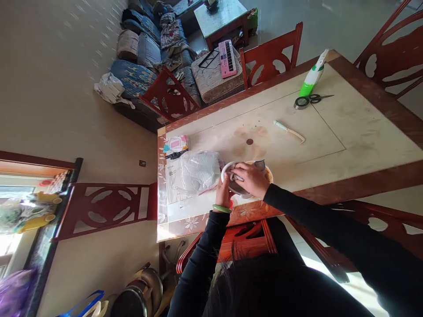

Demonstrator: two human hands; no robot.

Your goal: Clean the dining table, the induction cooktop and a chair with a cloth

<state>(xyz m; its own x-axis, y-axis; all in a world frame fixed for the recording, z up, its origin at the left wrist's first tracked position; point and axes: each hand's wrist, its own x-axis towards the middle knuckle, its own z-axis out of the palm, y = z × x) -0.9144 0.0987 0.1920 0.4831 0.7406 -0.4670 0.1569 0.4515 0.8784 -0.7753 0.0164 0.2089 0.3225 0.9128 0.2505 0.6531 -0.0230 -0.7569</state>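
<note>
A white round tub (226, 169) lies tipped at the table's near edge, its open mouth turned toward the left. My left hand (223, 191), with a green bangle at the wrist, is closed on the rim. Reaching into the mouth, my right hand (253, 179) presses a crumpled greyish-white cloth (235, 177) against the inner wall. Orange patterning (270, 176) shows on the tub's far side, and a grey-blue piece (260, 165) sticks up behind my right hand. Much of the tub is hidden by my hands.
Left of the tub are a clear plastic bag (200, 171), a book (172, 182) and a wipes pack (176, 144). Farther right lie a comb (290, 132), black tape (301, 103), scissors (320, 98) and a green-white bottle (311, 79). Wooden chairs (271, 55) surround the table (370, 114).
</note>
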